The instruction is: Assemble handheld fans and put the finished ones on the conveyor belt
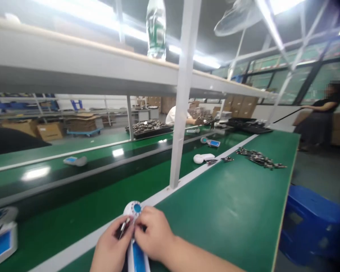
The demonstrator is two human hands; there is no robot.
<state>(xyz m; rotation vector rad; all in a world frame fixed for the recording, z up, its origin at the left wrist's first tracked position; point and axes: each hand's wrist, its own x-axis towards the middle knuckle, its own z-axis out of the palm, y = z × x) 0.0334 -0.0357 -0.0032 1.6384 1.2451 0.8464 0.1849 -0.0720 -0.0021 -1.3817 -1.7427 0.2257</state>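
Below my hands lies a white handheld device point(138, 257) with a round blue spot on its head and a long blue panel on its handle. My left hand point(112, 241) is closed, pinching a small thin dark part with a pale edge point(124, 226) over the device's neck. My right hand point(154, 234) is closed beside it, thumb and fingertips pressed together at the same spot. Whatever sits between the right fingertips is too small and hidden to name. Both hands touch or nearly touch each other above the device.
A white post point(178, 113) rises ahead, carrying a shelf with a plastic bottle point(156, 30). Similar devices point(204, 158) lie along the green conveyor point(102, 204). Small dark parts point(260, 158) are heaped on the right. A blue stool point(311, 223) and a standing person point(323, 109) are beyond.
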